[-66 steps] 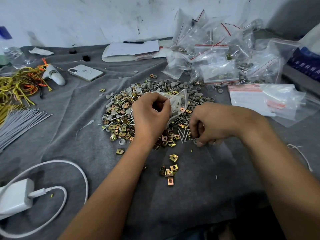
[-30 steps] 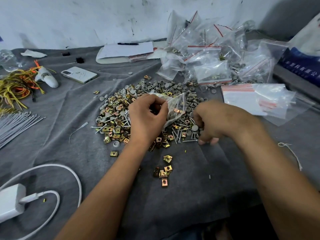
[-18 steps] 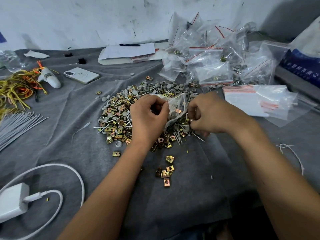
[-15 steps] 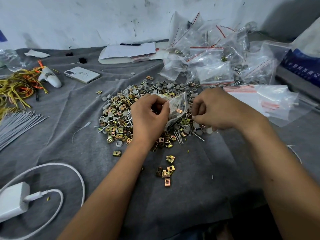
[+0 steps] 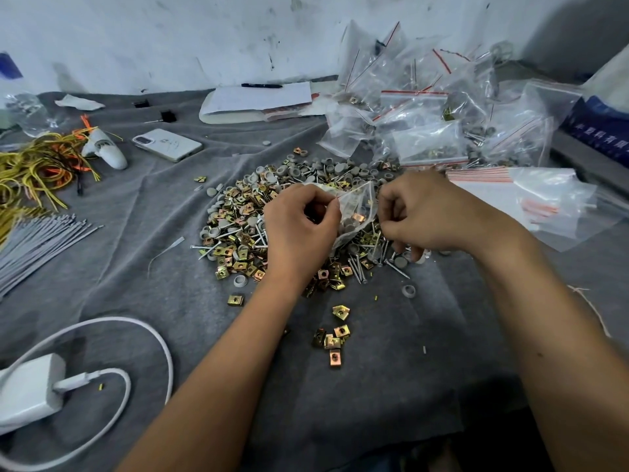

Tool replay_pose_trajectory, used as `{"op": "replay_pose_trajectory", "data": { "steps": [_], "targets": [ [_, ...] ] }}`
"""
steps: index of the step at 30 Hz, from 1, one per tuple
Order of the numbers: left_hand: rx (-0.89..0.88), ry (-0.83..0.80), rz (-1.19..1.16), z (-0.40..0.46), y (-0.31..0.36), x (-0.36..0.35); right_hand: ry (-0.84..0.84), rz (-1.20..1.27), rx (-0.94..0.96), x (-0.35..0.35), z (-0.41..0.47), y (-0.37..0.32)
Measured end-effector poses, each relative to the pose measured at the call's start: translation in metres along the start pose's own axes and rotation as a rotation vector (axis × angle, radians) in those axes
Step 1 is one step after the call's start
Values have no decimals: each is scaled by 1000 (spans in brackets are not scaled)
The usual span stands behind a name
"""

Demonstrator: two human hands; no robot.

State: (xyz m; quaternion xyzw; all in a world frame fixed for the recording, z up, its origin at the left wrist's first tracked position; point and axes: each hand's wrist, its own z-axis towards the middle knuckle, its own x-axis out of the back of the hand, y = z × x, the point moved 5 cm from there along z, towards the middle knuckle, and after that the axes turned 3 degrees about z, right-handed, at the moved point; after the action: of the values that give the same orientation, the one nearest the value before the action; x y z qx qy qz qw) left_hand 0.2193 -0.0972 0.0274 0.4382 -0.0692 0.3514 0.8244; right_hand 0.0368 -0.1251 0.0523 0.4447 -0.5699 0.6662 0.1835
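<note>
Clear small plastic zip bag (image 5: 355, 212) hangs over the middle of the pile of brass-coloured square clips, grey round caps and steel nails (image 5: 238, 229), mouth up, with a few clips and caps inside. Our left hand (image 5: 299, 229) pinches the bag's left rim between thumb and forefinger, just as it did two seconds ago. Our right hand (image 5: 422, 212) has moved: back then it lay low on the near right fringe of the pile, and now it sits higher, fingers curled, thumb and forefinger at the bag's right rim. We cannot tell whether it pinches the rim, a small part, or nothing.

Towards us the grey cloth-covered table (image 5: 391, 386) lies mostly bare, holding only a small cluster of brass clips (image 5: 332, 338). Beyond the pile rises a heap of filled clear bags (image 5: 429, 131). A stack of flat empty zip bags with red strips (image 5: 544, 199) lies just beside our right wrist. A white phone (image 5: 166, 144) sits well apart on the left.
</note>
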Motion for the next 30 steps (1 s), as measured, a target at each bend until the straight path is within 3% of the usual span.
{"op": "replay_pose_trajectory", "data": {
  "steps": [8,16,22,25,30],
  "targets": [
    [8,-7,0,0,0,0,-209,-187,-56,-22,3,-5],
    [24,-3,-17,0,-2,0,-105,-338,20,-22,6,-11],
    [34,1,-27,-1,-2,-1,-63,-87,37,-13,2,4],
    [37,-1,-26,0,-3,-1,-29,-82,65,-2,0,6],
    [37,-10,-30,-1,-3,-1,-132,-178,-56,2,-7,15]
  ]
}}
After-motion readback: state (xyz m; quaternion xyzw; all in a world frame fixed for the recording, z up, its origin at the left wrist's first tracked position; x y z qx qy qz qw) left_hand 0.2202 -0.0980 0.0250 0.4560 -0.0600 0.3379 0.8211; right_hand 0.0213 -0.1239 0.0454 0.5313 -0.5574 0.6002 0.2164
